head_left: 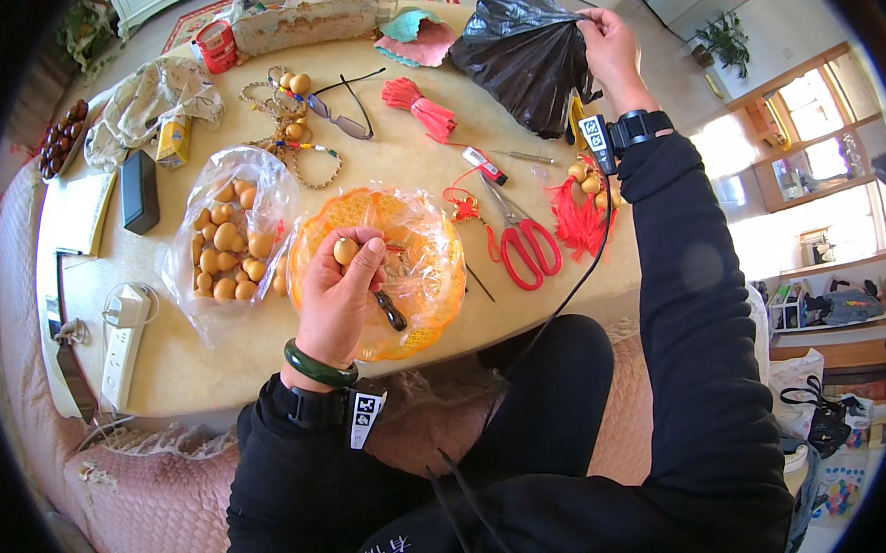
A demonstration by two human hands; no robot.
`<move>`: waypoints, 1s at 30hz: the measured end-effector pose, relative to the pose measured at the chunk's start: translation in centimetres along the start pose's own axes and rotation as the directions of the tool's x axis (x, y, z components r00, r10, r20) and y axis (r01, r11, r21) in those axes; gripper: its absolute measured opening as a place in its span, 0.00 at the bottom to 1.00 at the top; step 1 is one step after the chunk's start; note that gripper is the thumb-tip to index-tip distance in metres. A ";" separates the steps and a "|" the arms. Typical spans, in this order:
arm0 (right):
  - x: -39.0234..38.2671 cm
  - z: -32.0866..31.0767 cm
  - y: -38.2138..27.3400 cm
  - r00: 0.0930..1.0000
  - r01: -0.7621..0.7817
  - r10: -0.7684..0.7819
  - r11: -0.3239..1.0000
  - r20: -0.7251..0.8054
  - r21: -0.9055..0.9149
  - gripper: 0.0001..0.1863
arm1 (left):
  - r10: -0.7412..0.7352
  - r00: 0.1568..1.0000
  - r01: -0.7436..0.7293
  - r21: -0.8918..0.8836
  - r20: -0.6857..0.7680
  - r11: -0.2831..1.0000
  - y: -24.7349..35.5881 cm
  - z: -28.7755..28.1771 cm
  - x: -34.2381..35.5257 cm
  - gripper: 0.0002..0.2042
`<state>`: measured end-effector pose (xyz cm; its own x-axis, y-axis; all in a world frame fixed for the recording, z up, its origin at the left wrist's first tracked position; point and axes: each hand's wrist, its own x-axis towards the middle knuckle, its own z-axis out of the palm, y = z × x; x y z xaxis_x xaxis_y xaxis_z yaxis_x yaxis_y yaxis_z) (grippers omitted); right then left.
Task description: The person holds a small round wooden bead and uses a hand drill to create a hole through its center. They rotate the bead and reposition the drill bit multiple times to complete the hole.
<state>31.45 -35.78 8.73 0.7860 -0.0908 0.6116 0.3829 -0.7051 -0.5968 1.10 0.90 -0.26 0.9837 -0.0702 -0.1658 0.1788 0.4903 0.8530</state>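
Observation:
My left hand [330, 300] pinches a small tan gourd [344, 250] between thumb and fingers, above an orange basket [435, 317] lined with clear plastic. A dark-handled tool [391, 311] lies in that basket. Up at the far right, my right hand [612, 52] grips the edge of a black plastic bag [520, 62] and holds it lifted; the bag's contents are hidden. Left of the basket sits a clear plastic bag [185, 280] full of small gourds [226, 238].
Red-handled scissors [529, 257], a red tassel with gourds [580, 219], a red cord bundle [419, 107] and sunglasses [339, 117] lie on the table [188, 375]. A white power strip [124, 348] and a dark box [140, 192] are at the left.

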 end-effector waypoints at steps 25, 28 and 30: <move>-20.7 2.2 -0.3 0.818 0.245 0.077 0.850 0.570 -0.467 0.06 | -0.064 0.996 0.052 -0.182 -0.057 0.982 0.0 -0.3 0.2 0.06; -20.8 2.2 -3.5 0.860 0.085 0.210 0.839 0.465 -0.537 0.08 | -0.077 0.991 0.055 -0.193 -0.109 0.980 0.1 -0.3 0.2 0.07; -20.9 2.1 -6.8 0.939 0.062 0.036 0.960 0.342 -0.273 0.08 | -0.068 0.994 0.042 -0.290 -0.081 0.956 0.2 -0.6 0.3 0.09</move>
<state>13.45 -27.62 -1.09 0.9179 0.1297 0.3749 0.2842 -0.8744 -0.3933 1.42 1.52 -0.46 0.9642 -0.0326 -0.2633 0.2059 0.7175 0.6654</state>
